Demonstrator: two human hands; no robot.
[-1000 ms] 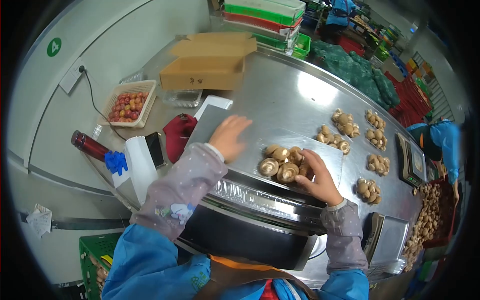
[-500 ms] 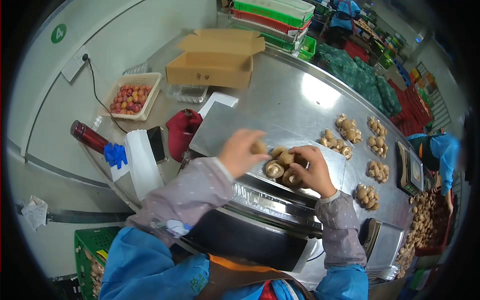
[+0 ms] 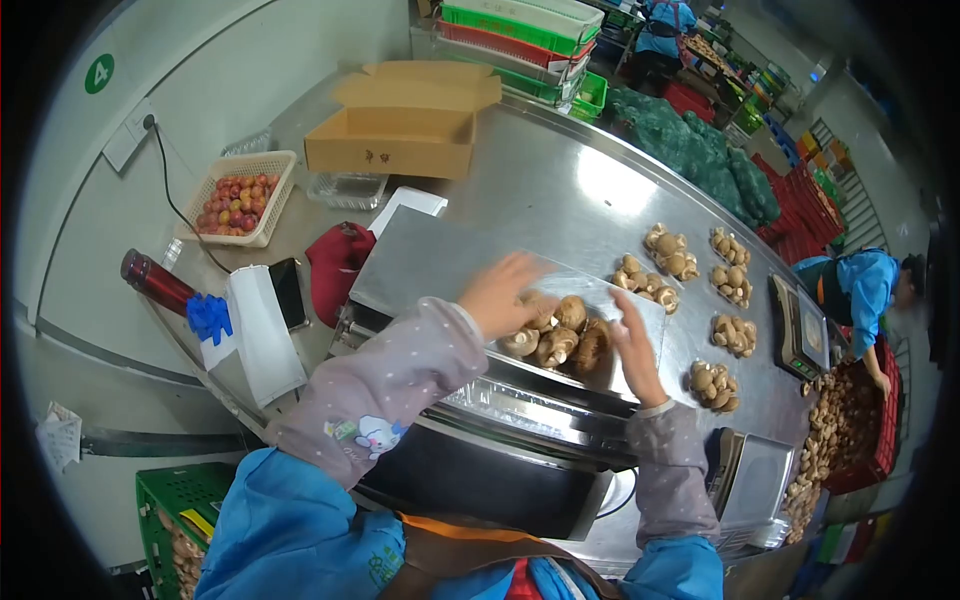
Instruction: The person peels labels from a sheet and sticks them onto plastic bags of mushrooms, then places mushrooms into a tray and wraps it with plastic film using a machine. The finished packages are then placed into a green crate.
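Note:
Several brown mushrooms [image 3: 562, 337] are heaped together on the metal top in front of me, some with pale stems showing. My left hand [image 3: 503, 297] reaches over the left side of the heap with fingers stretched out. Its fingertips are smeared by motion, and the hand partly covers a mushroom beneath it. Along the heap's right side, my right hand [image 3: 637, 352] stands open, fingers extended and apart from the thumb. I see nothing held in it.
Grouped mushrooms [image 3: 712, 385] sit to the right, near scales [image 3: 800, 325] and a loose mushroom pile [image 3: 825, 430]. A co-worker [image 3: 865, 290] reaches into a red crate [image 3: 885, 440]. At left are a cardboard box [image 3: 390, 142], a fruit basket [image 3: 270, 215] and a red flask [image 3: 157, 283].
The mushroom in my left hand is no longer visible in its grip. My right hand has shifted off the mushrooms and its fingers have straightened. The heap's arrangement differs; the view has shifted slightly.

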